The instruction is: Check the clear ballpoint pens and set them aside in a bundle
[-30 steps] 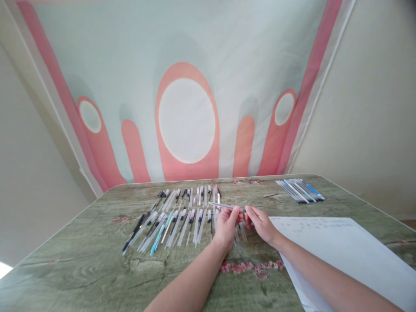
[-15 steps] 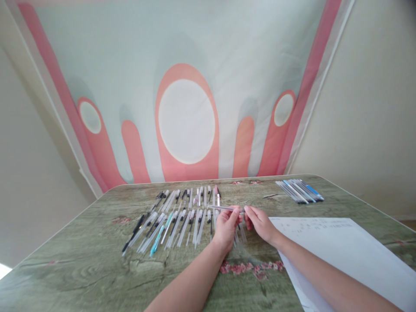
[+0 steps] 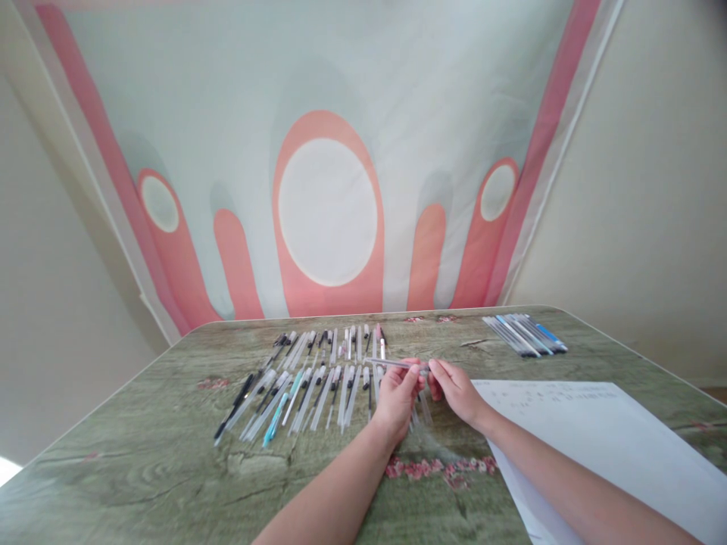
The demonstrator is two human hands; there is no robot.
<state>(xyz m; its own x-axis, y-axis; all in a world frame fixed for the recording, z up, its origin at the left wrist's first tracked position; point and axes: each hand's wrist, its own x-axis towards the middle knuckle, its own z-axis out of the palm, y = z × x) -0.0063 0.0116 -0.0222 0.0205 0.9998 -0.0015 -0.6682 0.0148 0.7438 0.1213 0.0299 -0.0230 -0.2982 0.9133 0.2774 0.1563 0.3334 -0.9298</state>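
Note:
Between my two hands, a slim translucent pen (image 3: pixel 391 363) lies nearly level above the table. My left hand (image 3: pixel 397 393) is closed round its barrel, thumb on top. At the pen's right end, the fingertips of my right hand (image 3: pixel 454 386) pinch together; the tip there is mostly hidden by the fingers. Just left of my hands are pen parts in two rows: clear barrels, caps and dark refills (image 3: pixel 318 393) in front, more parts (image 3: pixel 341 344) behind. A turquoise pen (image 3: pixel 276 416) lies in the front row, and a pink-topped pen (image 3: pixel 381 342) ends the back row.
A group of pens (image 3: pixel 525 335), some blue, lies together at the back right. White paper (image 3: pixel 573 439) with faint handwriting lies under and beside my right forearm. The wood-patterned table (image 3: pixel 170 469) with printed flowers reaches a wall hanging (image 3: pixel 238 91) at its far edge.
Almost nothing differs. The whole view has shifted very slightly, and both hands keep the same hold on the pen.

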